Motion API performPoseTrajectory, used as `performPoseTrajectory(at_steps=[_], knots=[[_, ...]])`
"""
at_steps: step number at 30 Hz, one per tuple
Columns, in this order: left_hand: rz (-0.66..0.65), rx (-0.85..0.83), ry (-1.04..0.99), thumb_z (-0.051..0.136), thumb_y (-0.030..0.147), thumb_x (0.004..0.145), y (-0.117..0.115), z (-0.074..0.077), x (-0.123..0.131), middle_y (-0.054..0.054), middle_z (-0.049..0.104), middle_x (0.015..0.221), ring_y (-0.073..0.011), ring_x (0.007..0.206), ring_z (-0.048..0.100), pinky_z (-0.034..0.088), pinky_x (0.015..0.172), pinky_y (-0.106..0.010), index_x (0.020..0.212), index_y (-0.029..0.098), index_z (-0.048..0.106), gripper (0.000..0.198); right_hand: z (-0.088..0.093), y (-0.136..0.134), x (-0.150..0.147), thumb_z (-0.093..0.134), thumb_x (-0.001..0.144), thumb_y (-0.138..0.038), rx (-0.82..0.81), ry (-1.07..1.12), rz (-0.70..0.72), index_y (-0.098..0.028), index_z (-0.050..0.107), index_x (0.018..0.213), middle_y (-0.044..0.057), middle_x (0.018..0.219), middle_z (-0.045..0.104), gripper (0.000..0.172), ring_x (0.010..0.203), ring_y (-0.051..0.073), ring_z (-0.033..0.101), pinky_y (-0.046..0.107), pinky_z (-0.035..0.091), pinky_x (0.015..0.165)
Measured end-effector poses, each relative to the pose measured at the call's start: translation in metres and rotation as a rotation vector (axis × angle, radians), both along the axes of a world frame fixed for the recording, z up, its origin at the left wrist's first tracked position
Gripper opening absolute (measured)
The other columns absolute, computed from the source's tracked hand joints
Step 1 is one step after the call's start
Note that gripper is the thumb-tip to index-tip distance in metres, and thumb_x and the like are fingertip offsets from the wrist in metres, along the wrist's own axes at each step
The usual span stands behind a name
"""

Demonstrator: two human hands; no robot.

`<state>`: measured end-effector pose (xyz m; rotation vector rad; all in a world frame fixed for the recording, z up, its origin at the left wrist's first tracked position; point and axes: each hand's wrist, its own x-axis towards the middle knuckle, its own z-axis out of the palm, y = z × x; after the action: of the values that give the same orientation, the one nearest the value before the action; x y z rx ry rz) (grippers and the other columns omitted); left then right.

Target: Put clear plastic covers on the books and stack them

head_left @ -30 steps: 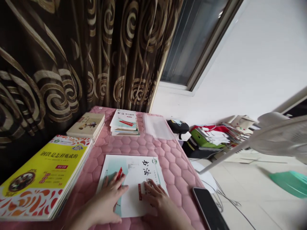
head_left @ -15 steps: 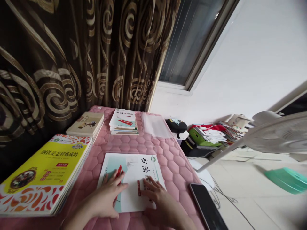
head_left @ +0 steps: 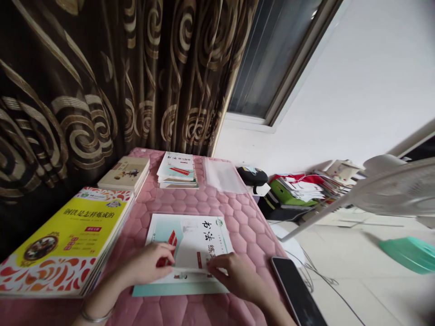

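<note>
A calligraphy practice booklet (head_left: 193, 240) with a white and teal cover lies flat on the pink quilted surface (head_left: 170, 201). Its near cover edge is raised and bent up, and a strip of the page beneath, with a teal band, shows. My left hand (head_left: 152, 263) pinches that raised edge on the left, thumb and fingers together. On the right, my right hand (head_left: 234, 274) grips the same edge, its fingers closed on it. A bracelet circles my left wrist.
A stack of books with a yellow cover (head_left: 68, 240) and a beige book pile (head_left: 125, 173) stand at left. Farther back are more booklets (head_left: 176, 168) and a clear plastic sleeve (head_left: 224, 175). A phone (head_left: 297, 290) lies at right, near a white fan (head_left: 390, 185).
Both hands lay with spread fingers on the flat cover before. Now their fingers have closed on its near edge and lifted it, baring the page underneath.
</note>
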<state>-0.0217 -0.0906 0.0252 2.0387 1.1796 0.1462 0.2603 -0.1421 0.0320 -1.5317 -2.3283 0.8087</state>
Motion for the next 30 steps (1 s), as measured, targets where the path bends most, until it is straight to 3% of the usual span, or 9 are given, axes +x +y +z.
performPoseTrajectory(at_steps=[2,4,9,13,17,21,25,30], knots=[[0.080,0.045,-0.060,0.054,0.036,0.079,0.005,0.002,-0.006,-0.008,0.074,0.114,-0.0244,0.107,0.067,0.046,0.095,-0.033,0.082,0.022,0.075,0.025,0.001,0.006,0.001,0.048,0.095,-0.029,0.025,-0.018,-0.106,-0.023,0.075,0.088,0.004,0.084,0.075,0.029,0.076,0.017,0.067,0.026,0.048,0.072],[0.152,0.084,-0.055,0.052,0.038,0.080,0.010,0.005,-0.012,-0.006,0.076,0.093,-0.0222,0.091,0.068,0.047,0.082,-0.030,0.076,0.020,0.072,0.027,0.001,0.013,0.002,0.049,0.095,-0.030,0.057,-0.021,-0.159,-0.022,0.075,0.088,0.004,0.085,0.075,0.028,0.075,0.018,0.067,0.025,0.046,0.069],[0.314,0.096,0.034,0.054,0.041,0.074,0.021,0.005,-0.014,-0.001,0.068,0.068,-0.0188,0.071,0.062,0.036,0.060,-0.026,0.069,0.018,0.067,0.027,0.009,0.029,-0.001,0.052,0.092,-0.028,0.117,-0.026,-0.186,-0.020,0.074,0.081,0.004,0.079,0.074,0.026,0.070,0.017,0.064,0.025,0.040,0.063],[0.403,0.037,-0.013,0.063,0.041,0.063,0.029,-0.004,-0.009,0.003,0.055,0.055,-0.0159,0.060,0.053,0.028,0.054,-0.024,0.060,0.018,0.060,0.024,0.019,0.035,-0.007,0.059,0.088,-0.029,0.041,-0.005,-0.245,-0.020,0.074,0.081,0.002,0.079,0.074,0.018,0.072,0.016,0.064,0.024,0.037,0.060],[0.456,-0.040,-0.143,0.072,0.039,0.053,0.034,-0.005,-0.009,0.006,0.049,0.051,-0.0142,0.056,0.047,0.026,0.051,-0.024,0.054,0.019,0.054,0.027,0.023,0.040,-0.009,0.068,0.079,-0.028,-0.033,-0.041,-0.322,-0.020,0.072,0.080,0.001,0.079,0.072,0.009,0.071,0.015,0.062,0.022,0.034,0.057],[0.484,-0.074,-0.348,0.070,0.055,0.059,0.031,0.008,-0.018,0.001,0.063,0.062,-0.0191,0.066,0.057,0.038,0.059,-0.025,0.062,0.018,0.064,0.038,0.027,0.045,-0.008,0.066,0.080,-0.030,-0.064,-0.049,-0.336,-0.019,0.069,0.075,0.000,0.075,0.070,0.012,0.068,0.013,0.059,0.022,0.032,0.055],[0.556,-0.111,-0.436,0.070,0.057,0.059,0.025,0.016,-0.026,-0.003,0.071,0.073,-0.0247,0.079,0.063,0.045,0.067,-0.028,0.071,0.018,0.069,0.041,0.034,0.048,-0.007,0.060,0.082,-0.029,-0.052,-0.067,-0.352,-0.018,0.068,0.074,0.000,0.070,0.067,0.016,0.065,0.013,0.057,0.022,0.031,0.054],[0.580,-0.158,-0.544,0.072,0.052,0.060,0.029,-0.001,-0.027,-0.006,0.075,0.082,-0.0285,0.086,0.067,0.050,0.075,-0.034,0.078,0.017,0.069,0.040,0.039,0.053,-0.009,0.057,0.086,-0.031,-0.038,-0.124,-0.324,-0.018,0.069,0.078,0.003,0.074,0.069,0.019,0.067,0.016,0.061,0.024,0.036,0.056]])
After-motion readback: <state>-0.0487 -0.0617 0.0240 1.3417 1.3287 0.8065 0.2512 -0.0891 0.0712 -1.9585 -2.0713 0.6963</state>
